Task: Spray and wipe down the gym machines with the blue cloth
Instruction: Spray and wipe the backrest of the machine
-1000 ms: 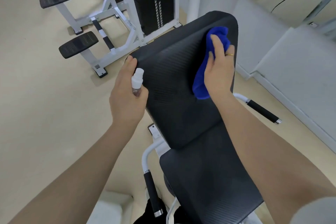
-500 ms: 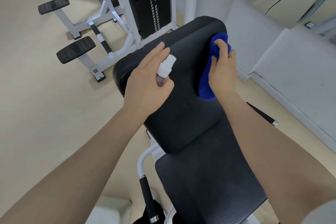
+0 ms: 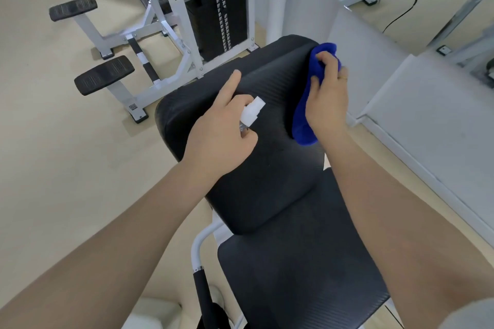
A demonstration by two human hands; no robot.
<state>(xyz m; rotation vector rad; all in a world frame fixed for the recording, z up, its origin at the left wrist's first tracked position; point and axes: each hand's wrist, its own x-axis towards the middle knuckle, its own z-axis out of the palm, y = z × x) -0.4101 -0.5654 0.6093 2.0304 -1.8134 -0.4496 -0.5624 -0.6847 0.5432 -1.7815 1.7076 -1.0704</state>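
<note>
A black padded backrest [image 3: 248, 168] rises in front of me, with the black seat pad [image 3: 294, 275] below it. My left hand [image 3: 219, 136] grips a small spray bottle [image 3: 251, 112] with a white cap over the middle of the backrest, index finger stretched out. My right hand [image 3: 326, 99] holds the bunched blue cloth [image 3: 302, 117] against the backrest's upper right edge.
A white weight machine with a black weight stack [image 3: 216, 13] stands just behind the backrest. Two black foot pads [image 3: 104, 75] on white posts sit on the beige floor at left. A white handle with black grip [image 3: 203, 283] is below left. Grey low walls [image 3: 427, 120] run at right.
My left hand with the bottle moved from the backrest's left edge to over its middle. My right hand bunched the cloth and shifted it toward the top right corner.
</note>
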